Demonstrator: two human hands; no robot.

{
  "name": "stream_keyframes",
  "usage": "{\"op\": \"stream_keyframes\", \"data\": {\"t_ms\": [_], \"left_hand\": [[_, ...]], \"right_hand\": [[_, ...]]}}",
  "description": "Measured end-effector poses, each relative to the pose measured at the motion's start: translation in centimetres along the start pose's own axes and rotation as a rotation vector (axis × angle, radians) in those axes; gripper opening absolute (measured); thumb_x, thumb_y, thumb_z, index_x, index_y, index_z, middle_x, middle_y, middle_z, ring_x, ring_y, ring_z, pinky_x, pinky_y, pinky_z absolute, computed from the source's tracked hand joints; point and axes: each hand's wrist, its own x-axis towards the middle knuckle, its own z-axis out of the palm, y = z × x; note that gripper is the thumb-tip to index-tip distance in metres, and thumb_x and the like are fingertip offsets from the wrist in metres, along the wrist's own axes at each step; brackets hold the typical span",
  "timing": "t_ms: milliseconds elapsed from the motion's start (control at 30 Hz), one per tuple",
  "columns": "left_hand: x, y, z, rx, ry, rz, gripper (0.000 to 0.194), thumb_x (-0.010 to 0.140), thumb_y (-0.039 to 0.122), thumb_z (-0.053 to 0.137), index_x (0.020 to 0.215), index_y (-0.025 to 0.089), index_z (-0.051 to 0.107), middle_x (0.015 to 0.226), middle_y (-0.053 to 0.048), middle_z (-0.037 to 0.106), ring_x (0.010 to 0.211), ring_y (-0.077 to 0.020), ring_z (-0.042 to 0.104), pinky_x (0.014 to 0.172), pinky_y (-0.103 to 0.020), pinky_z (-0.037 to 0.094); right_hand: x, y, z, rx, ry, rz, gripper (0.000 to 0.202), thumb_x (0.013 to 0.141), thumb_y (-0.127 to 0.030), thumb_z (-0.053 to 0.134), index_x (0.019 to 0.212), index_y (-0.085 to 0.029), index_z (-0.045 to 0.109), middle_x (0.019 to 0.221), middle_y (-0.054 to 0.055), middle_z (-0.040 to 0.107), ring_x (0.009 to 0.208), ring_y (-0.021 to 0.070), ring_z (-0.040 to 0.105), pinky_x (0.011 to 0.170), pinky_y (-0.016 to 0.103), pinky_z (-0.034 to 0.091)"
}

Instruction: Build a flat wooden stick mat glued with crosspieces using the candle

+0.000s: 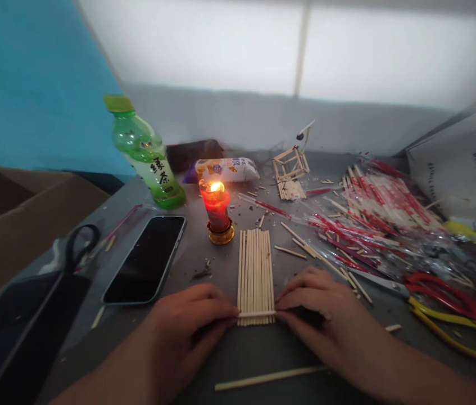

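Note:
A row of pale wooden sticks [257,270] lies side by side on the grey table [195,365]. One short crosspiece stick [257,314] rests across them near their lower ends. My left hand [195,326] pinches the crosspiece's left end between thumb and fingers. At its right end, my right hand [322,315] holds it the same way. Just behind the row stands a lit red candle [216,208] on a gold base. A loose stick [269,378] lies in front of both hands.
A phone [147,261] and a green bottle [149,157] are at left. A small stick frame [290,164] stands behind. At right are plastic-wrapped sticks [383,197], scissors [452,315] and a white bag [465,157]. A cardboard box [31,219] is far left.

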Motion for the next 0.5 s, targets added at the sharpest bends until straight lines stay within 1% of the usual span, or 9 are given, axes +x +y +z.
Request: {"op": "stream_keyframes", "data": {"t_ms": [133,333,500], "left_hand": [[-0.06,-0.12,0.08,0.015,-0.011,0.007,0.028,0.088,0.010,0.055,0.090,0.025,0.079,0.085,0.001,0.075,0.073,-0.0112,0.073,0.068,-0.016,0.056],[-0.07,-0.24,0.25,0.024,0.012,0.023,0.030,0.087,0.010,0.054,0.091,0.025,0.080,0.083,0.000,0.076,0.070,-0.0116,0.073,0.065,-0.016,0.056],[0.06,-0.38,0.32,0.031,0.018,0.060,0.030,0.087,0.010,0.053,0.087,0.025,0.079,0.081,0.000,0.075,0.068,-0.0111,0.072,0.063,-0.015,0.055]], "right_hand": [[0.02,-0.18,-0.15,-0.019,-0.014,-0.006,0.015,0.093,-0.014,0.066,0.097,-0.026,0.073,0.100,0.000,0.070,0.097,0.0173,0.060,0.084,0.033,0.049],[0.21,-0.36,-0.24,-0.028,-0.024,-0.029,0.015,0.094,-0.014,0.064,0.098,-0.026,0.073,0.101,0.000,0.070,0.097,0.0173,0.060,0.084,0.033,0.050],[0.27,-0.29,-0.25,-0.058,-0.026,-0.041,0.015,0.095,-0.015,0.063,0.099,-0.026,0.073,0.101,0.000,0.070,0.096,0.0177,0.060,0.085,0.034,0.049]]}}
